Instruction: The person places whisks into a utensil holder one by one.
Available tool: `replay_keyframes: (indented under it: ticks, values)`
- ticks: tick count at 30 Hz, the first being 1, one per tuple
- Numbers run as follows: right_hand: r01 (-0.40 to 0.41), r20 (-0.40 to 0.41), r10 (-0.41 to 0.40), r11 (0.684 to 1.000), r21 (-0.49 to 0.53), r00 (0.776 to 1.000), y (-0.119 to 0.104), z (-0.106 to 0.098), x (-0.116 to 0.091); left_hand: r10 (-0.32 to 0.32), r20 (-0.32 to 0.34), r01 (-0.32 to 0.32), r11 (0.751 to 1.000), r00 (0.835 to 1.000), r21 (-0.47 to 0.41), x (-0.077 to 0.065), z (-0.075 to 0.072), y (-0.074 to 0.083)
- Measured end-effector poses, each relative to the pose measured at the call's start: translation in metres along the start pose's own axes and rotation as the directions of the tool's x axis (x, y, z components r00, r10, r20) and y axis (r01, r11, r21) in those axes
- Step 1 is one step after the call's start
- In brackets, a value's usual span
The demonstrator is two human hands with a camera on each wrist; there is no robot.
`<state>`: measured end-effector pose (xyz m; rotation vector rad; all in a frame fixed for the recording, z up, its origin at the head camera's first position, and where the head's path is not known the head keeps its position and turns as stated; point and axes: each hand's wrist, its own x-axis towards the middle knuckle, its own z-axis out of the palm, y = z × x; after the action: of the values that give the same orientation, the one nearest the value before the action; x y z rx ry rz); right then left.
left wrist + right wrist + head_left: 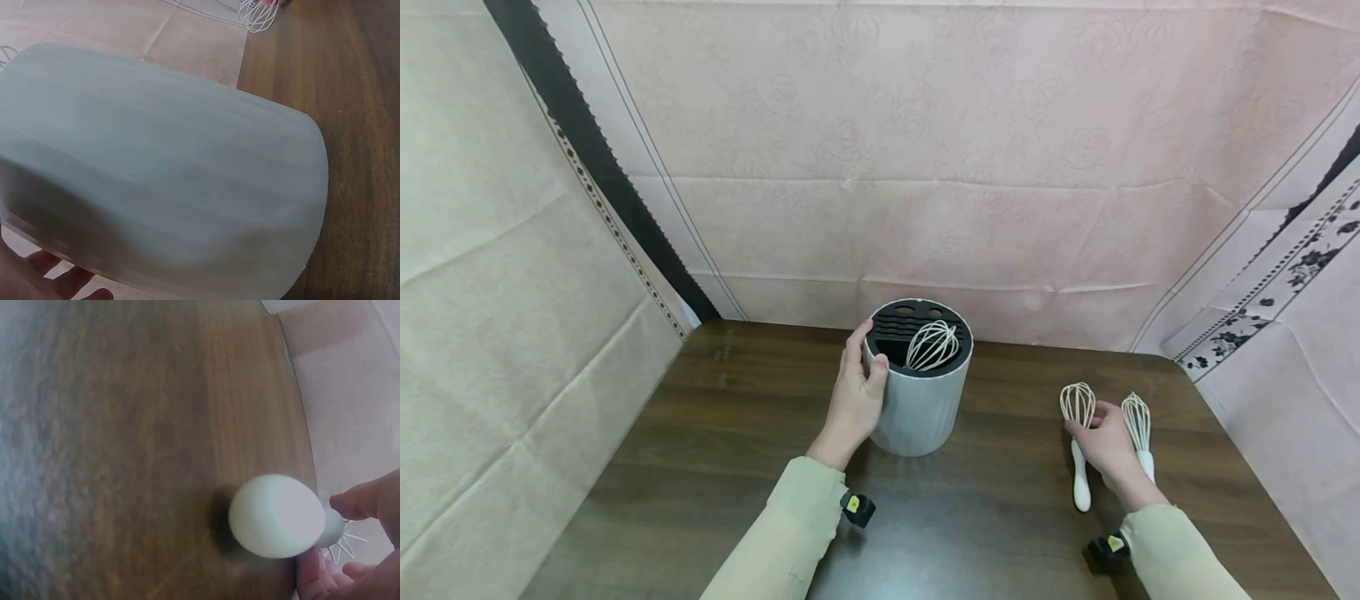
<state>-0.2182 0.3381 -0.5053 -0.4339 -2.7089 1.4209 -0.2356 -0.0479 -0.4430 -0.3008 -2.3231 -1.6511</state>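
Observation:
A light grey round utensil holder (919,417) with a black slotted top stands on the table. My left hand (856,398) grips its left side at the rim, thumb at the front edge; its pale wall (162,156) fills most of the left wrist view. The wire loops of one whisk (932,346) stick up from the holder's large opening. Over to the right, my right hand (1108,446) pinches a white-handled whisk (1081,487) near its neck, its rounded handle end (275,515) facing the right wrist camera. Another similar whisk (1137,423) lies just right of that hand, partly covered by the wrist.
The brown wooden table (730,467) ends at the back against a pinkish cloth (925,167). Pale cloth also hangs along the left side (512,333) and the right side (1300,400). The holder stands close to the back edge.

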Motion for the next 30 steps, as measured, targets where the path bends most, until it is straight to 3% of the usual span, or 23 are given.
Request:
replay_keyframes:
  ticks: [6, 15, 25, 30]
  values:
    - [0.016, 0.019, -0.015, 0.999, -0.046, 1.0, -0.01, 0.002, -0.007, 0.001, -0.001, -0.001, 1.0, 1.0, 0.001, 0.0, 0.001, -0.001]
    - [0.151, 0.028, -0.15, 0.988, -0.042, 0.988, -0.044, 0.003, -0.019, 0.017, -0.008, -0.017, 1.0, 1.0, 0.0, 0.0, 0.0, -0.001]
    - [0.238, 0.03, -0.248, 0.952, 0.191, 0.968, -0.081, 0.001, -0.033, 0.0, -0.006, 0.0, 1.0, 1.0, -0.004, 0.0, 0.0, 0.002]
    - [0.265, -0.019, -0.275, 0.903, 0.337, 0.961, -0.106, -0.008, -0.042, 0.005, -0.009, -0.005, 1.0, 1.0, -0.006, 0.0, 0.0, 0.002]
